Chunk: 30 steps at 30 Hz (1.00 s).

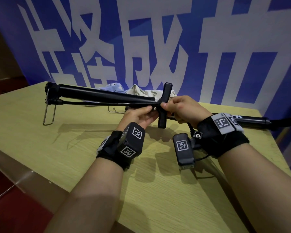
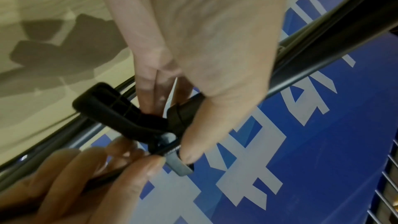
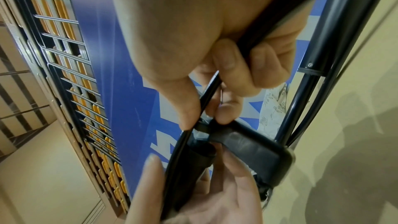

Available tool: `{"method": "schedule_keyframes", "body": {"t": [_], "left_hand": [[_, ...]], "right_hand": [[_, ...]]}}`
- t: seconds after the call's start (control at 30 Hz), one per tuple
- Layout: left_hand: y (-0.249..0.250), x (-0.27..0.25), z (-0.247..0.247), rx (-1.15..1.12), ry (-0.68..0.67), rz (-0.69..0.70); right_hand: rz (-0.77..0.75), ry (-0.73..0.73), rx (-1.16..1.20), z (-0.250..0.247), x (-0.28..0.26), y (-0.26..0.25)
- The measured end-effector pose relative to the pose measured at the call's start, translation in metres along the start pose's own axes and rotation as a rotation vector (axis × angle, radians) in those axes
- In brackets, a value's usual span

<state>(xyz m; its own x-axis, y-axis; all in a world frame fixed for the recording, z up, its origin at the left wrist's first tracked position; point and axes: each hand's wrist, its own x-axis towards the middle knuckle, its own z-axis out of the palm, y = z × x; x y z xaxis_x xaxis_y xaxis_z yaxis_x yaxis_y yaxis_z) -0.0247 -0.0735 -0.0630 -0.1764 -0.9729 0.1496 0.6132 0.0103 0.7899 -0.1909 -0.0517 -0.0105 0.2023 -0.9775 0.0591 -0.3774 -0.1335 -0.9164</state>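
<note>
Pump [image 1: 107,95] in L hand [image 1: 139,115]; R hand [image 1: 183,110] prob. pinches hose [image 3: 206,97].

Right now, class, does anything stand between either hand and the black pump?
Nothing visible does. The left hand grips the barrel of the pump next to the T-handle, and the right hand pinches the thin hose beside that handle. The patterned cloth lies behind the pump, out of the way.

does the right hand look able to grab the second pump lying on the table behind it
Probably not yet: the right hand is pinching the hose at the T-handle. Once it lets go, the second pump lies close with nothing between.
</note>
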Motion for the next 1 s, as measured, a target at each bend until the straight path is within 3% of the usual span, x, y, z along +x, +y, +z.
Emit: {"method": "schedule_keyframes", "body": {"t": [0.27,0.67,0.83,1.0], "left_hand": [[-0.004,0.001,0.002,0.184,0.11,0.044],[0.001,0.002,-0.001,0.162,0.238,0.004],[0.022,0.003,-0.022,0.237,0.587,0.081],[0.04,0.001,-0.038,0.208,0.689,0.064]], "right_hand": [[0.019,-0.009,0.066,0.009,0.005,0.006],[-0.013,0.094,0.043,0.031,0.009,0.009],[0.083,-0.142,0.054,0.026,0.004,0.016],[0.079,-0.271,0.344,0.027,0.002,0.01]]}}
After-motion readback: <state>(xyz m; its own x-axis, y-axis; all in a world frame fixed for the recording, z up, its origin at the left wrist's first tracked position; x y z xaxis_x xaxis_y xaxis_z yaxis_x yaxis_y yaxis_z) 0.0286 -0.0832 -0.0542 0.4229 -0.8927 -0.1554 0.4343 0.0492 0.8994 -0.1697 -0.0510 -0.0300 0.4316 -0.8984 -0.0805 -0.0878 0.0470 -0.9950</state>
